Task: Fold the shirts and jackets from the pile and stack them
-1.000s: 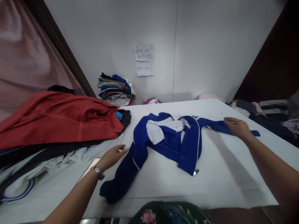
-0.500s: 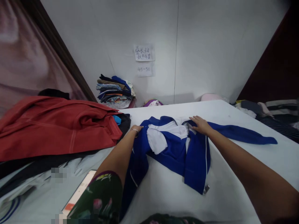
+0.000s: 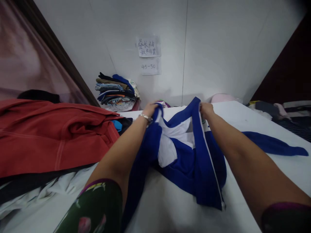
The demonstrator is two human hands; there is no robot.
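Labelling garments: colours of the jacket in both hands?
The jacket is mostly blue with white areas; the head view shows it.

Two hands (image 3: 206,110), one blue jacket (image 3: 202,171), one red garment (image 3: 85,139), two signs (image 3: 149,51), one clothes stack (image 3: 116,94), layer count unclear.

Blue jacket (image 3: 206,171) in both hands (image 3: 151,110) (image 3: 206,110) over a white table (image 3: 235,118), red garment (image 3: 48,136) at left.

This is looking like a clothes-handling room, home or workshop being unclear, with folded clothes (image 3: 116,92) standing stacked near a plain wall (image 3: 218,42), handwritten signs (image 3: 149,47) hanging there and a red garment (image 3: 80,134) lying on others.
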